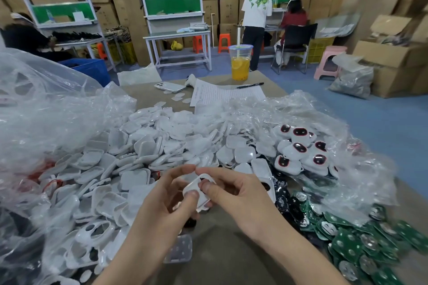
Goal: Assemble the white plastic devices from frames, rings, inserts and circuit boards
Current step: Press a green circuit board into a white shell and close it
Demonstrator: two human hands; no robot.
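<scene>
Both hands meet above the middle of the desk point(222, 245), close to its near edge, with a small white plastic frame point(196, 190) caught between them. The left hand point(165, 201) pinches the frame's left side, thumb pressed on its face and forefinger arched over the top. The right hand point(234, 194) grips the right side, thumb on the face and fingers curled behind. The frame is tilted and held clear of the desk, its looped end uppermost.

A heap of white shells point(148, 146) covers the desk from just beyond the hands to the left edge, lying on crumpled clear plastic bags point(58, 109). Open white frames point(92, 231) lie at the near left corner, and a clear tray point(179, 250) sits under the left wrist. Toward the right edge, finished devices point(301, 150) with dark oval faces rest in another bag. Green circuit boards point(361, 240) spread over the near right corner.

At the far edge stand a cup of orange drink point(240, 63), a pen point(250, 85), a lined sheet point(222, 95) and a phone point(170, 87)
</scene>
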